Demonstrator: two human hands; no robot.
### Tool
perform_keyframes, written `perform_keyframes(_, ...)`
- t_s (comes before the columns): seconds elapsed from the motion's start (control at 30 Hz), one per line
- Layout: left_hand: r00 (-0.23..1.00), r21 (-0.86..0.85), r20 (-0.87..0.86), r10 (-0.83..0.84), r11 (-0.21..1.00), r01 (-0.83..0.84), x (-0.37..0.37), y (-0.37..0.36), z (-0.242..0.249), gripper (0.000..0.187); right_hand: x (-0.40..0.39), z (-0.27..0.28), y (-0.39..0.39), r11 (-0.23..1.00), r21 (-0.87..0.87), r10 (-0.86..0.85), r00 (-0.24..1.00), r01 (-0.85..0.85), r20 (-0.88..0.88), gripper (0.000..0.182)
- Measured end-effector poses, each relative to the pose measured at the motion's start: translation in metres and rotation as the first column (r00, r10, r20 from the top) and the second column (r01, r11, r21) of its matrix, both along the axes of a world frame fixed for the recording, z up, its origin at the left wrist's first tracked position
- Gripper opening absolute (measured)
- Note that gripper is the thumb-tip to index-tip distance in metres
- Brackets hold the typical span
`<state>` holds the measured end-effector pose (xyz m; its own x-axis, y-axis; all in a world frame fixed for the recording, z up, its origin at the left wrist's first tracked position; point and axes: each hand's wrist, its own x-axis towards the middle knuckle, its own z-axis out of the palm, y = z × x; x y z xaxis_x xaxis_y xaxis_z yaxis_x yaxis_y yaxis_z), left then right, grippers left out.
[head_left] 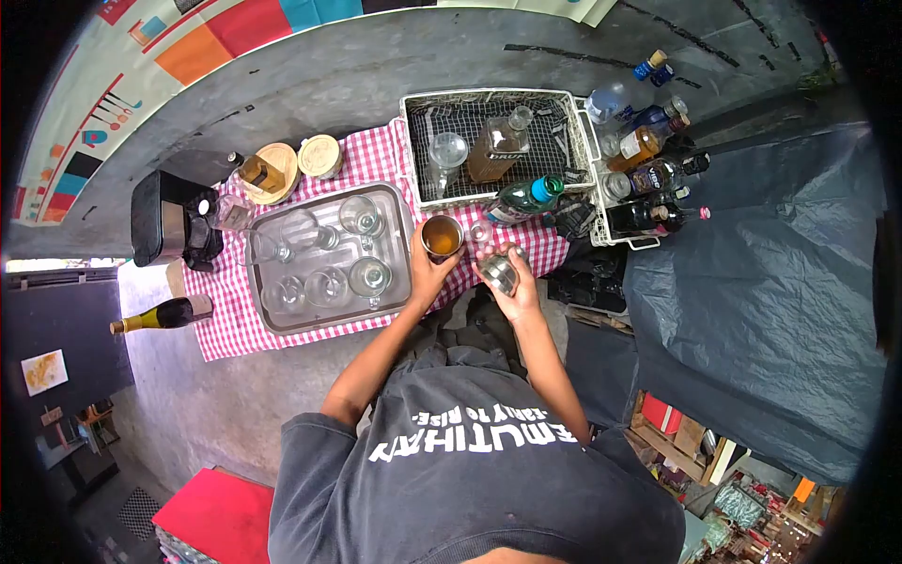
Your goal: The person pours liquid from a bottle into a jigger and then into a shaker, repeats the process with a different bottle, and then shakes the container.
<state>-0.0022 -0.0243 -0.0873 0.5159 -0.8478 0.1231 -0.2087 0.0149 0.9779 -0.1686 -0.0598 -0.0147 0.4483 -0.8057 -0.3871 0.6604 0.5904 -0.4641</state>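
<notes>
My left hand (429, 275) is wrapped round a dark-rimmed cup (442, 238) with amber liquid in it, held upright over the front of the table. Beside it, my right hand (517, 296) grips a shiny metal shaker top (499, 274), rounded and tilted, apart from the cup. Just behind my right hand stands a small clear glass (481, 231). A green bottle with a blue cap (526, 199) leans near the basket's front edge, above my right hand.
A grey tray (402, 254) with several glasses lies on the checked cloth (225, 324) to the left. A white wire basket (409, 150) holds a square bottle (499, 146) and a clear glass (447, 155). Several bottles (648, 174) crowd a right-hand rack. A wine bottle (169, 314) is at left.
</notes>
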Motion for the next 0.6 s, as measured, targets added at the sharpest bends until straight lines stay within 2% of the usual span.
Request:
perform_keyframes(0.17, 0.998, -0.015, -0.064, 0.005, 1.000, -0.006, 0.003, 0.018, 0.014, 0.081, 0.006, 0.017, -0.001, 0.985, -0.146, 0.092, 0.996, -0.090, 0.009, 0.020)
perform_keyframes(0.2, 0.999, -0.011, -0.044, -0.011, 1.000, 0.010, 0.005, 0.021, 0.019, 0.082, 0.009, 0.023, -0.001, 0.986, -0.145, 0.085, 0.995, -0.075, 0.060, 0.016)
perform_keyframes(0.3, 0.999, -0.022, -0.033, -0.031, 0.999, 0.030, 0.006, 0.029, 0.036, 0.086, 0.020, 0.042, -0.001, 0.987, -0.146, 0.063, 0.998, -0.059, 0.017, 0.017)
perform_keyframes(0.37, 0.998, -0.023, 0.043, -0.049, 0.998, 0.050, 0.008, 0.034, 0.049, 0.087, 0.028, 0.056, -0.002, 0.985, -0.166, 0.053, 0.998, -0.048, 0.026, 0.019)
perform_keyframes(0.43, 0.997, -0.028, 0.030, -0.070, 0.997, 0.071, 0.008, 0.037, 0.063, 0.086, 0.035, 0.070, -0.004, 0.945, -0.325, 0.055, 0.998, -0.044, 0.025, 0.020)
perform_keyframes(0.5, 0.996, -0.035, 0.015, -0.093, 0.995, 0.094, 0.011, 0.040, 0.082, 0.085, 0.041, 0.089, -0.006, 0.935, -0.351, 0.047, 0.999, -0.054, -0.028, 0.021)
perform_keyframes(0.57, 0.978, -0.046, 0.127, -0.167, 0.984, 0.174, 0.014, 0.041, 0.102, 0.082, 0.045, 0.103, -0.008, 0.879, -0.473, 0.002, 0.994, -0.053, -0.108, 0.021)
perform_keyframes(0.6, 0.979, -0.075, 0.104, -0.177, 0.980, 0.185, 0.015, 0.042, 0.104, 0.082, 0.048, 0.108, -0.010, 0.862, -0.503, -0.003, 0.991, -0.067, -0.137, 0.023)
